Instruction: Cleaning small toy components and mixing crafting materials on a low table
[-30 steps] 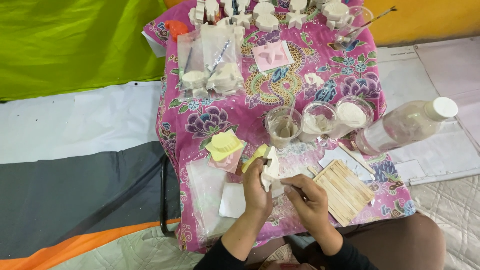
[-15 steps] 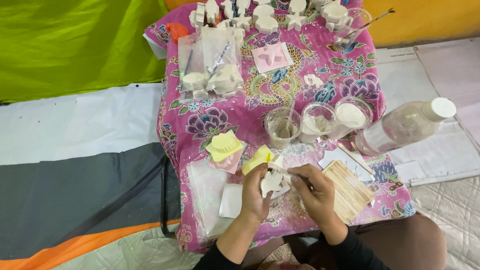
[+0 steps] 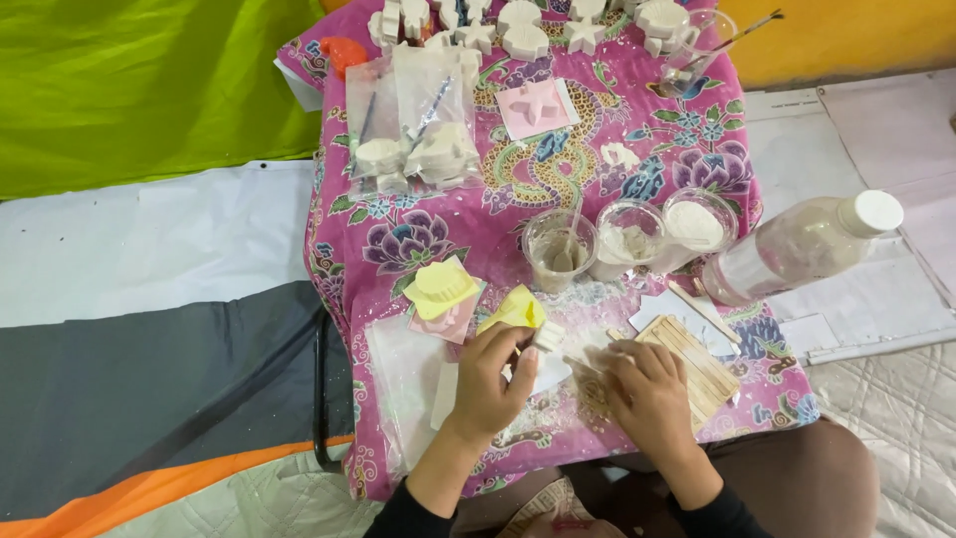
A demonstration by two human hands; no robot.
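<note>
The left hand sits at about six o'clock on the tabletop, which is draped in a pink flowered cloth, its fingers curled and pinching a small white plaster cast by its near edge. Half a second ago that cast stood up between both hands, just below a yellow mould; now it has been lowered and turned a little toward one o'clock of the left hand, with the mould just beside it at eleven o'clock. The right hand has shifted too: it now lies at four o'clock of the cast, fingers bent and pressed together around what looks like a thin stick, whose tip points toward the cast; whether the tip touches it cannot be told. Judging from this, the work has gone from holding the piece up to working on its edge. A bundle of wooden sticks lies just right of the right hand. Further up, at twelve o'clock, stand three clear cups with grey and white powder, and a capped plastic bottle lies on its side at two o'clock.
</note>
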